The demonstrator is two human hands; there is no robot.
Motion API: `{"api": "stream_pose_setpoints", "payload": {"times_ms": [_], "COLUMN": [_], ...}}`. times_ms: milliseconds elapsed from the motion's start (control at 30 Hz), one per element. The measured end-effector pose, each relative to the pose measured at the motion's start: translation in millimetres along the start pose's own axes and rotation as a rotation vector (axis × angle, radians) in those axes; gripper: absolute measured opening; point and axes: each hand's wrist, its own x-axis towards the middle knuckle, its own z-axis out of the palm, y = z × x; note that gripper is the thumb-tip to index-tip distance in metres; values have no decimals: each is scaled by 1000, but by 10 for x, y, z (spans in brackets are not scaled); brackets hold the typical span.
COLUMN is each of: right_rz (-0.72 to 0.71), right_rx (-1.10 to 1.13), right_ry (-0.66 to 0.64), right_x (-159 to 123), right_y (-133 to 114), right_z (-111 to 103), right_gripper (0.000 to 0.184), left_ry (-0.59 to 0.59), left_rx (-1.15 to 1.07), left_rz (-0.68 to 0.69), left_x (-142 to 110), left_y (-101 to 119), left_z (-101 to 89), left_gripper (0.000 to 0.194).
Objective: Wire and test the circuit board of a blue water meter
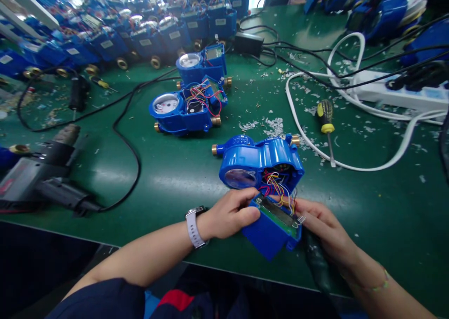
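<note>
My left hand (229, 213) is closed on the left edge of a blue plastic cover (264, 237), thumb on its near side. The cover is tilted, showing a green circuit board (278, 216) inside. Closed at the cover's right end is my right hand (324, 225), its fingers partly hidden behind the board and wires. Thin coloured wires (278, 183) run from the board into the open housing of a blue water meter (259, 157), which lies just beyond both hands with its brass end fittings showing. A dark shape below my right hand cannot be made out.
Two blue meters (184, 111) stand farther back, one with wires out. A screwdriver (326, 118) lies right, inside a white cable loop (379, 168) from a power strip (396, 92). A heat gun (45, 174) lies left. Many meters (175, 33) line the back; plastic scraps are scattered about.
</note>
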Motion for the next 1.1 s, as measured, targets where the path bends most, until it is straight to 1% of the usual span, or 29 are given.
{"api": "stream_pose_setpoints", "payload": {"times_ms": [67, 133, 233, 333, 400, 533, 667, 900, 1033, 1100], "right_rz": [-16, -27, -64, -103, -122, -182, -180, -178, -175, -176], "right_rx": [-9, -37, -76, -105, -110, -107, -103, -124, -134, -142], "right_ry": [-56, -79, -74, -67, -70, -42, 11, -21, -20, -21], "right_x": [0, 8, 26, 39, 42, 30, 5, -3, -11, -15], "right_y": [8, 18, 18, -13, -40, -45, 28, 44, 35, 25], "right_z": [-4, 3, 31, 75, 107, 143, 129, 124, 120, 121], "right_gripper": [63, 63, 61, 63, 61, 54, 53, 46, 53, 52], "left_ry": [-17, -29, -37, -74, -92, -71, -77, -61, -92, -110], "left_rx": [-107, -190, -264, -314, -330, -271, -208, -137, -96, -91], "left_rz": [-21, -47, -64, -67, -71, -64, -60, -73, -14, 31], "left_x": [-7, -11, -5, 2, -2, -20, -36, -82, -82, -71], "left_y": [-22, -50, -86, -98, -101, -125, -166, -193, -136, -107], "left_z": [-22, -42, -68, -82, -86, -90, -84, -65, -80, -84], "left_gripper": [67, 67, 67, 74, 77, 74, 76, 78, 73, 71]}}
